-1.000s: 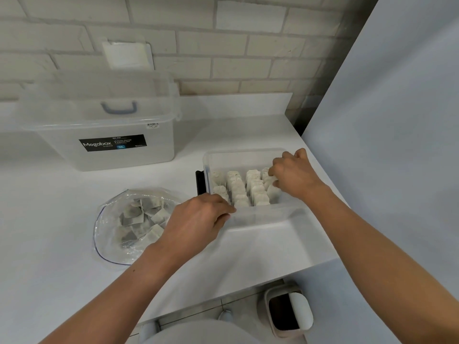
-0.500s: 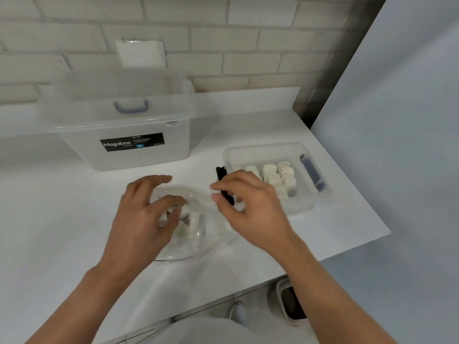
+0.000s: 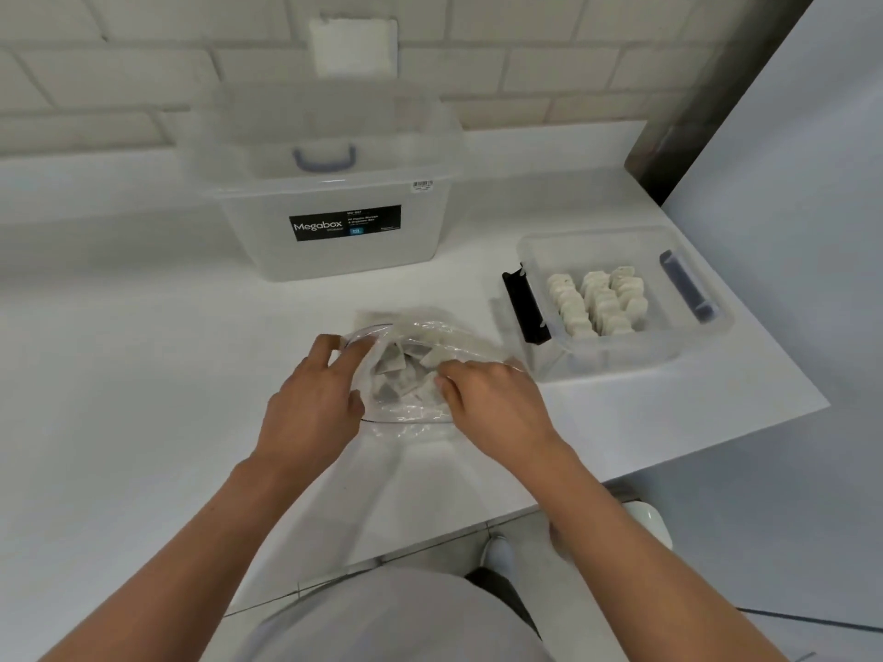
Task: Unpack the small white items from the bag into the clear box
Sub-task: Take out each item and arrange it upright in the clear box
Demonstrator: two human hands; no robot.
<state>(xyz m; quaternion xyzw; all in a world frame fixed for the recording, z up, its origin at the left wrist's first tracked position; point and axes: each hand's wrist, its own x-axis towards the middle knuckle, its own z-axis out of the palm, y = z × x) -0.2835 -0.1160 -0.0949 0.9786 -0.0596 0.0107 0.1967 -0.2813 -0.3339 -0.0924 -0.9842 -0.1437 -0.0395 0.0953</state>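
The small white items (image 3: pixel 399 377) that are left lie in a loose heap inside the bag (image 3: pixel 458 341). The bag is clear and floppy. It lies on the worktop (image 3: pixel 143 375) right in front of the person, and its open edge seems to be on the left.

The left hand (image 3: pixel 310 408) is at that edge, and its fingers (image 3: pixel 357 348) hold the rim of the bag. The right hand (image 3: pixel 497 408) comes in from the other side. Its fingers (image 3: pixel 454 375) are bent, with the tips down among the items. I cannot tell if they have one pinched, because the crinkly plastic hides the tips.

So the heap lies between the two hands, just left of the right fingertips. The clear box (image 3: pixel 616 360) stands just beside the bag on the right, so the right hand is the nearer one to carry an item over.

Inside the box, more white items stand in neat rows (image 3: pixel 595 303). The rows run away from the person, along the long way of the box. A black clip (image 3: pixel 523 303) sits on the side facing the bag, and a blue clip (image 3: pixel 688 289) is on the far side. A big box (image 3: pixel 334 250) with a black label stands farther back, by the brick wall (image 3: pixel 119 74).
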